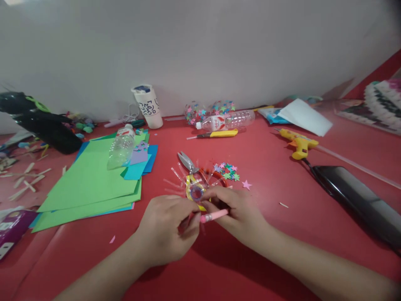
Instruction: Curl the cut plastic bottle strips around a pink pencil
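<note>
Both my hands meet low in the middle of the red table. My left hand is curled, its fingertips pinched at a clear plastic flower-shaped piece with cut strips fanning out. My right hand is closed around a pink pen-like stick and also touches the plastic piece. Just behind the piece lie scissors with yellow and red handles. A small heap of coloured paper stars sits right of the scissors, and one pink star lies apart.
Green and blue paper sheets with a clear bottle lie at left. Behind are a white cup, a second bottle, a yellow cutter, a yellow glue gun and a black object at right.
</note>
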`<action>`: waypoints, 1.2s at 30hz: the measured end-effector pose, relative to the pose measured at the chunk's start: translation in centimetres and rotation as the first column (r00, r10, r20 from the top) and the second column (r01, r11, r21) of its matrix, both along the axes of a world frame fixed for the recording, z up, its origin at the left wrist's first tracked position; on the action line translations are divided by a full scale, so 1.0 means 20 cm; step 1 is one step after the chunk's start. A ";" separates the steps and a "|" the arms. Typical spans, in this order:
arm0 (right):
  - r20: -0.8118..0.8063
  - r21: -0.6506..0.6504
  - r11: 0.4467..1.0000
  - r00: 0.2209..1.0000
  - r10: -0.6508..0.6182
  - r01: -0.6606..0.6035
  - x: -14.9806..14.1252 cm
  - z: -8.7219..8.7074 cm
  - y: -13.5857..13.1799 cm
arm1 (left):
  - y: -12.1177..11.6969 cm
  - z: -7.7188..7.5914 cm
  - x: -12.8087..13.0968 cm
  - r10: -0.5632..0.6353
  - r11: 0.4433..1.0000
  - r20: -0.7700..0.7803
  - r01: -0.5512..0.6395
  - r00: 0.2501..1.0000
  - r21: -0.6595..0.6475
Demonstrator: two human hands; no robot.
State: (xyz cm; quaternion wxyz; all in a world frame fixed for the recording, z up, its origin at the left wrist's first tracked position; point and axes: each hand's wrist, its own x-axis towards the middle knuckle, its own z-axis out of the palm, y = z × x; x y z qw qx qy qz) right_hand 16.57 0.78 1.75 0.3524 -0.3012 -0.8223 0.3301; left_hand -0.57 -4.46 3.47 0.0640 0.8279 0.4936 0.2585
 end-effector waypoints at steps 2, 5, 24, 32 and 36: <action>-0.015 -0.056 0.998 1.000 -0.005 0.004 0.00 0.00 -0.01 | 0.00 0.00 0.01 0.070 0.996 0.019 -0.069 0.997 -0.051; -0.010 -0.098 0.995 1.000 -0.011 0.009 0.00 0.00 -0.03 | 0.00 0.01 0.03 0.160 0.978 0.033 -0.154 0.987 -0.142; -0.099 -0.253 0.967 0.994 -0.051 0.024 0.04 0.02 -0.04 | 0.05 -0.01 0.03 0.213 0.899 0.208 -0.107 0.955 -0.425; 0.029 0.066 0.997 0.999 0.034 -0.036 0.07 0.02 0.04 | 0.07 0.00 0.02 0.255 0.867 0.256 -0.102 0.932 -0.489; 0.042 0.045 0.999 0.999 0.023 -0.024 0.07 0.00 0.03 | 0.08 -0.01 0.01 0.313 0.817 0.321 -0.082 0.894 -0.571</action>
